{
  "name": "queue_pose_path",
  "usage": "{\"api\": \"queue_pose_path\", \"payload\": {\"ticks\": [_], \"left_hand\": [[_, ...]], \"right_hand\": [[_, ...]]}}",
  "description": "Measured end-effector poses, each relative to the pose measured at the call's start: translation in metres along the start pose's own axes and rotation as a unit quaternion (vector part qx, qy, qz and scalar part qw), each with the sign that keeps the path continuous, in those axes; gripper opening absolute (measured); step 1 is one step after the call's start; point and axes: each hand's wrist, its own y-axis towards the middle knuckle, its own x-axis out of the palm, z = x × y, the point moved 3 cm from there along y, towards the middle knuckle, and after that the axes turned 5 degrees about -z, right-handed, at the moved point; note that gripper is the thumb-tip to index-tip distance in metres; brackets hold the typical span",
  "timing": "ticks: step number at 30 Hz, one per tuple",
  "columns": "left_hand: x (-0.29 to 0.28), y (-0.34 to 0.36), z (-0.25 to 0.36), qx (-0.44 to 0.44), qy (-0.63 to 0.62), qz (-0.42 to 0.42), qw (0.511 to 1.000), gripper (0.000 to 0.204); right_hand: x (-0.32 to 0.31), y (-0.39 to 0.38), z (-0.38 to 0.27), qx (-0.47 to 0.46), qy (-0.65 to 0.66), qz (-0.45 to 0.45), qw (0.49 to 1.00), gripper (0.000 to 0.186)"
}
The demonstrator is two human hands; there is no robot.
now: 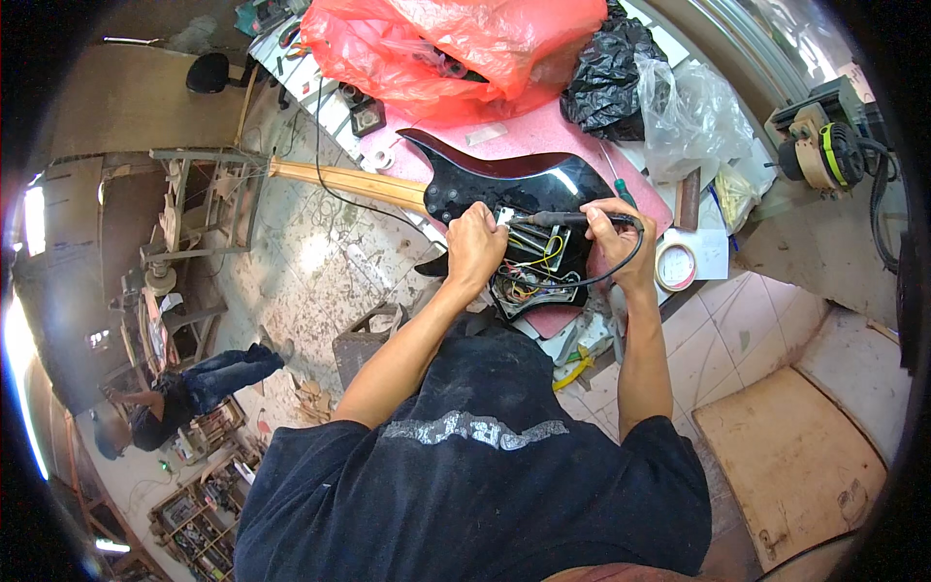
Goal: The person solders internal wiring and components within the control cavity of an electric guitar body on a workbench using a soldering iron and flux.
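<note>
A black electric guitar lies face down on the bench, its pale wooden neck reaching out to the left. Two cavities in its back are uncovered; springs show in one, and coloured wires spill from the other. In my right hand is a soldering iron, pointing left, its black cord looping down across the guitar. My left hand is closed at the cavity's left edge, near the iron's tip. What its fingers pinch, if anything, is hidden.
A red plastic bag, a black bag and a clear bag crowd the bench's far side. A green screwdriver and a tape roll sit right of the guitar. Another person stands at the left.
</note>
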Motion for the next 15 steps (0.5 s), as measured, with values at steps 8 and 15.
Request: {"api": "queue_pose_path", "payload": {"ticks": [8, 15], "left_hand": [[-0.0040, -0.0027, 0.0039, -0.019, -0.010, -0.009, 1.000, 0.020], [-0.0034, -0.0061, -0.0003, -0.024, -0.038, 0.005, 0.999, 0.033]], "right_hand": [[-0.0004, 0.0039, -0.0019, -0.028, -0.043, -0.004, 0.999, 0.018], [0.0004, 0.0057, -0.0034, -0.037, -0.053, -0.010, 0.998, 0.017]]}}
